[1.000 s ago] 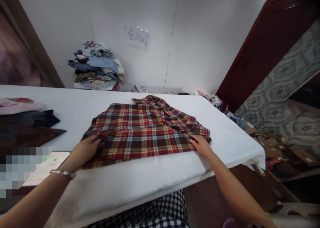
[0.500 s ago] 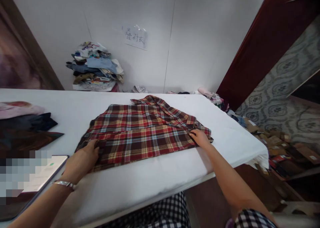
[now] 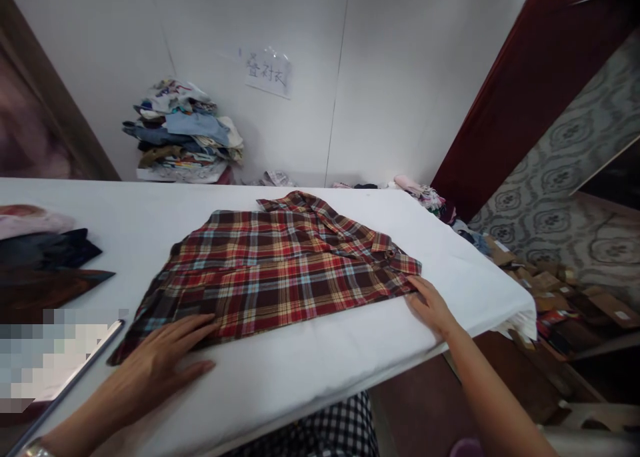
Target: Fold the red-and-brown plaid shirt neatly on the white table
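A plaid shirt [image 3: 280, 277] in red, brown, yellow and light blue lies folded over and spread out on the white-covered table [image 3: 310, 363]. Along its near edge at the left, my left hand [image 3: 167, 360] rests flat, fingers stretched over the fabric and the thumb apart. My right hand [image 3: 431, 307] is at the shirt's right-hand end, its fingertips touching the near corner, with fingers and thumb apart. Part of the shirt's lower left is covered by my left hand.
Several garments [image 3: 45, 243] lie at the table's left, above a partly blurred tablet-like device [image 3: 75, 370]. A tall clothes pile [image 3: 185, 130] stands by the wall under a paper sign [image 3: 269, 73]. More clothes [image 3: 425, 197] lie at the back right; cardboard boxes [image 3: 555, 283] sit beyond the table's right edge.
My left hand has moved nearer and its fingers have spread out. The shirt's left end now extends further left and nearer. My right hand has slid right to the shirt's corner.
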Demonstrator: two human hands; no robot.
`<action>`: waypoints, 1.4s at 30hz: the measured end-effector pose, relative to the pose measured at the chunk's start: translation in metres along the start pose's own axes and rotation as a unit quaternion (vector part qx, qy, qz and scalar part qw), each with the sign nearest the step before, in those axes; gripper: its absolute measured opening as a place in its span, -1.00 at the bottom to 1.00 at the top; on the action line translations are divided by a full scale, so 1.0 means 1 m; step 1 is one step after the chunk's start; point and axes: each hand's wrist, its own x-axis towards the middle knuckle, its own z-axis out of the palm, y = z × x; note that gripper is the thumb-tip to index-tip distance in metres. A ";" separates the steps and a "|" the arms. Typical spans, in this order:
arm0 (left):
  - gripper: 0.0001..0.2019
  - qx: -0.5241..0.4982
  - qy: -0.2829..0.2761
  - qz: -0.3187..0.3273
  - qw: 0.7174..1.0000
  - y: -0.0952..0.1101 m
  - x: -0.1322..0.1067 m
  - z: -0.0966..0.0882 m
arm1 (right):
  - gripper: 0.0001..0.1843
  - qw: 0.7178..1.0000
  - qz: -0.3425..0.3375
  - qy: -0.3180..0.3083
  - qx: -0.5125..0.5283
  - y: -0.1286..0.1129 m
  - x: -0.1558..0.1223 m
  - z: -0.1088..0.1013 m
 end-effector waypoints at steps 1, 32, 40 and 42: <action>-0.45 -0.002 -0.001 -0.013 1.000 0.000 -0.001 -0.001 | -0.47 1.000 -0.012 -0.014 -0.002 0.001 0.001 0.001; -0.44 -0.026 0.006 -0.018 0.999 0.051 0.027 -0.029 | -0.62 0.998 -0.026 -0.009 0.050 -0.068 0.094 0.004; -0.36 0.033 -0.010 0.001 0.999 0.049 0.097 0.020 | -0.67 0.998 0.028 -0.047 0.029 -0.114 0.228 0.081; -0.35 0.034 -0.007 -0.002 0.999 0.043 0.097 0.028 | -0.69 0.997 0.028 -0.064 0.016 -0.119 0.251 0.097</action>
